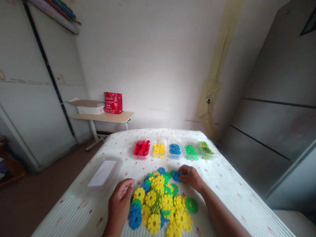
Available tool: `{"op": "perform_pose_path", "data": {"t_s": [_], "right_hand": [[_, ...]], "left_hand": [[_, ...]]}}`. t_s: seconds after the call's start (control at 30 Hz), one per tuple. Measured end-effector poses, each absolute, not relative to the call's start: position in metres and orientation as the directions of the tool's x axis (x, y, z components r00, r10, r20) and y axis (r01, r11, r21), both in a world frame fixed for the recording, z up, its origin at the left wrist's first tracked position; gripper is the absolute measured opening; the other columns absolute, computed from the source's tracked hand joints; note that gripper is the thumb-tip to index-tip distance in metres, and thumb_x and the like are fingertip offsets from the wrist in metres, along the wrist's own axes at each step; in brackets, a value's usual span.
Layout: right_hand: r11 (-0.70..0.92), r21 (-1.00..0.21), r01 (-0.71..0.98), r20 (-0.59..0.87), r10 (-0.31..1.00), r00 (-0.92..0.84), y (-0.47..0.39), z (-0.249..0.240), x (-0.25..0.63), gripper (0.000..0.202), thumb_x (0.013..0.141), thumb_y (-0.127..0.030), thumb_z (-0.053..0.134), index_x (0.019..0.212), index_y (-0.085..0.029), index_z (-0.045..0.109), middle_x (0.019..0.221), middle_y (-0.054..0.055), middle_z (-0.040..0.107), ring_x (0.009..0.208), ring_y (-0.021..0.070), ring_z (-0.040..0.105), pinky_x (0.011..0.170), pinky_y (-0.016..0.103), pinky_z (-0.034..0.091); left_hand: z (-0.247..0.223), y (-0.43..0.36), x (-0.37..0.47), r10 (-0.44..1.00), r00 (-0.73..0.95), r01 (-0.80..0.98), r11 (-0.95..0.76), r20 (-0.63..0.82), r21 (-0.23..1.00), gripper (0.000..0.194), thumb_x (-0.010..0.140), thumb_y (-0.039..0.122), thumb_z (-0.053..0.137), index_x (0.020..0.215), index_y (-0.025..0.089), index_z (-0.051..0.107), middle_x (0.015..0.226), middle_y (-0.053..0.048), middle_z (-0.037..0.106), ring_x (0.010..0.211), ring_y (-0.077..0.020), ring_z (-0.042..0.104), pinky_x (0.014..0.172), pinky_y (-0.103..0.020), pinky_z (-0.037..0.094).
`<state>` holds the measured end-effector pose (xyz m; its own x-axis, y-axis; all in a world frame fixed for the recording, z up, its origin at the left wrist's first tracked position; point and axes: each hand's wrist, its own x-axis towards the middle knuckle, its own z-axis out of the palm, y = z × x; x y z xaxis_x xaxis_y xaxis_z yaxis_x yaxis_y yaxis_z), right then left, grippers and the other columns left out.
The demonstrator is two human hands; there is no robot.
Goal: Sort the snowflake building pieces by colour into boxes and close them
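left hand [120, 199] beside pile of notched discs [158, 202], fingers parted, nothing held; right hand [189, 176] at pile's far right edge, fingertips closed on blue discs [176, 176]; clear lid [93, 177] with white paper [102, 173] lies left of pile; beyond, five clear tubs in a row: red [142, 148], yellow [159, 150], blue [175, 151], green [191, 152], light green pieces [206, 148]

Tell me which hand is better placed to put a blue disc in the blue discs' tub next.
Right, I'd say: the right hand is at blue discs and nearer their tub; the left hand sits farther from it.
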<state>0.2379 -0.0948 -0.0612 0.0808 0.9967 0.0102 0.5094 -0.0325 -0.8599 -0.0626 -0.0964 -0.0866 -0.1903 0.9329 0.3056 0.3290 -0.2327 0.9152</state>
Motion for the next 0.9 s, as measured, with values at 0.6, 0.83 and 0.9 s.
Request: {"op": "perform_pose_path", "data": {"t_s": [0.6, 0.83, 0.9], "right_hand": [[-0.013, -0.761, 0.649, 0.322, 0.861, 0.394, -0.064, 0.007, 0.251, 0.014, 0.064, -0.026, 0.05, 0.071, -0.016, 0.056, 0.059, 0.0, 0.06, 0.048, 0.0122, 0.058, 0.049, 0.022, 0.042], [-0.018, -0.576, 0.817, 0.34, 0.904, 0.26, -0.102, -0.058, 0.278, 0.018, 0.068, -0.03, 0.042, 0.067, -0.02, 0.057, 0.061, 0.002, 0.063, 0.056, 0.0159, 0.059, 0.056, 0.025, 0.043], [-0.004, -0.563, 0.827, 0.335, 0.913, 0.233, -0.108, -0.068, 0.284, 0.019, 0.068, -0.032, 0.043, 0.068, -0.02, 0.058, 0.064, 0.003, 0.065, 0.059, 0.0171, 0.059, 0.058, 0.025, 0.043]], "left_hand": [[-0.085, -0.098, -0.061, 0.93, -0.209, 0.299, -0.232, 0.301, 0.926, 0.027, 0.069, 0.038, 0.052, 0.08, 0.017, 0.065, 0.084, -0.007, 0.068, 0.081, -0.0214, 0.062, 0.074, -0.032, 0.048], [-0.09, -0.098, -0.059, 0.954, -0.161, 0.287, -0.202, 0.255, 0.936, 0.024, 0.073, 0.035, 0.051, 0.084, 0.017, 0.064, 0.086, -0.007, 0.067, 0.084, -0.0212, 0.062, 0.076, -0.032, 0.048], [-0.091, -0.097, -0.059, 0.956, -0.162, 0.299, -0.187, 0.243, 0.936, 0.025, 0.073, 0.034, 0.051, 0.084, 0.016, 0.063, 0.086, -0.007, 0.067, 0.084, -0.0211, 0.062, 0.075, -0.032, 0.048]]}}
